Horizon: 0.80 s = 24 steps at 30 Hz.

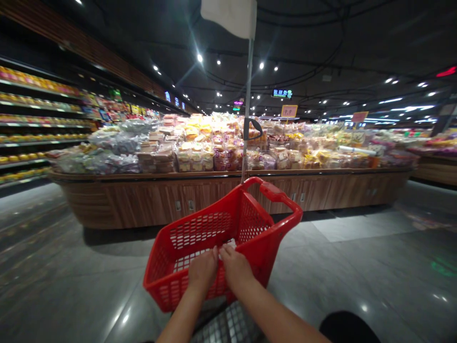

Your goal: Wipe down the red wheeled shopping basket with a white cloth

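Note:
A red plastic shopping cart [203,216] with perforated sides stands right in front of me, its handle [276,193] towards the right. Both hands reach over its near side, close together. The fingers of my left hand [203,270] are curled and pinched at the tips. My right hand [233,267] is bent the same way, its fingertips almost against the left ones. Something small and whitish shows beside the right fingertips, but I cannot make out what it is or whether it is held. The cart's floor is visible through the gap behind my hands.
Behind the cart runs a long wooden display counter [124,202] heaped with bagged packaged foods [194,152]. A pole [249,81] with a white panel rises beside it. Stocked shelves [39,121] line the left side. Grey tiled floor [342,267] surrounds the cart.

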Motion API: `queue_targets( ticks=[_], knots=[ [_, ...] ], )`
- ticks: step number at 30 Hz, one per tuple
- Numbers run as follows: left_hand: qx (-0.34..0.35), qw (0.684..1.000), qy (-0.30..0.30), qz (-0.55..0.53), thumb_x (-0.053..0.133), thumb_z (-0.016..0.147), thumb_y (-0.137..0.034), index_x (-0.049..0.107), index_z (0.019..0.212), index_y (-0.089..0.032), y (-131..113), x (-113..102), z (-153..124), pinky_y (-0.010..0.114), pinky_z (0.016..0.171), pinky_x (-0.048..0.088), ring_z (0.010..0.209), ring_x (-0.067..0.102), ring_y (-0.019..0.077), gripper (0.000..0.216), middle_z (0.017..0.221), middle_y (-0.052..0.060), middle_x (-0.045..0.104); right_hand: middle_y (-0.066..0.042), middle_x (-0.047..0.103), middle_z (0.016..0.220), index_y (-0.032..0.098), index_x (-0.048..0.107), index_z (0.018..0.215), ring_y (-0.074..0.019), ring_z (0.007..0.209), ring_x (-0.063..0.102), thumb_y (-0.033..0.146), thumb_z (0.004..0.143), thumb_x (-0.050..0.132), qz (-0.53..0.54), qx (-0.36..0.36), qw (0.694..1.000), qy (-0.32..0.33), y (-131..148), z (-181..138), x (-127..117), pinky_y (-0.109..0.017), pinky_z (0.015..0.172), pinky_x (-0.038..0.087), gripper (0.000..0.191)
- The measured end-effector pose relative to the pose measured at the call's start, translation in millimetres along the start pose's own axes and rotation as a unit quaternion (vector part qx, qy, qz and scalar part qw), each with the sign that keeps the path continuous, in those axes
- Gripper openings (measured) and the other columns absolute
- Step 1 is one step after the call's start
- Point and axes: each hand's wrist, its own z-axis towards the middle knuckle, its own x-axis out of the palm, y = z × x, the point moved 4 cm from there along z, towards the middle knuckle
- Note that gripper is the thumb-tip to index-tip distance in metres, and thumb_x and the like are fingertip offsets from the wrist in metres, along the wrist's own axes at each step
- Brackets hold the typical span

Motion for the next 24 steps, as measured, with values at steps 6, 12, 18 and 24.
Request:
queue_targets(
  ticks=[6, 12, 18, 24],
  knots=[
    [-0.017, 1.000, -0.007, 0.010, 0.010, 0.092, -0.038, 0.065, 0.086, -0.011, 6, 0, -2, 0.036, 0.067, 0.047, 0.078, 0.066, 0.0252, 0.062, 0.083, 0.015, 0.069, -0.003, 0.062, 0.115, 0.026, 0.061, 0.110, -0.0195, 0.096, 0.062, 0.012, 0.082, 0.045, -0.065, 0.070, 0.994, -0.051, -69, -17, -84, -0.028, 0.079, 0.048, 0.035],
    [-0.006, 1.000, 0.003, 0.009, 0.014, 0.092, -0.037, 0.065, 0.089, -0.013, 6, -3, -3, 0.035, 0.067, 0.046, 0.079, 0.065, 0.0255, 0.056, 0.085, 0.012, 0.070, -0.006, 0.057, 0.119, 0.026, 0.067, 0.104, -0.0237, 0.102, 0.054, 0.013, 0.078, 0.048, -0.168, 0.113, 0.965, -0.169, -137, -33, -161, -0.034, 0.083, 0.044, 0.034],
    [-0.001, 1.000, 0.011, 0.014, 0.013, 0.092, -0.036, 0.065, 0.090, -0.015, 9, -6, -3, 0.036, 0.067, 0.046, 0.081, 0.066, 0.0261, 0.055, 0.087, 0.012, 0.070, -0.008, 0.055, 0.095, 0.024, 0.066, 0.100, -0.0218, 0.089, 0.053, 0.018, 0.081, 0.046, -0.179, 0.114, 0.933, -0.291, -165, -46, -183, -0.034, 0.077, 0.046, 0.029],
    [0.008, 0.999, -0.001, 0.031, 0.016, 0.092, -0.036, 0.064, 0.090, -0.013, 3, -18, -1, 0.037, 0.069, 0.043, 0.080, 0.064, 0.0260, 0.053, 0.085, 0.013, 0.068, -0.008, 0.053, 0.096, 0.019, 0.054, 0.105, -0.0203, 0.091, 0.054, 0.020, 0.086, 0.042, -0.015, 0.035, 0.927, -0.372, -150, -55, -143, -0.035, 0.076, 0.049, 0.023]
  ],
)
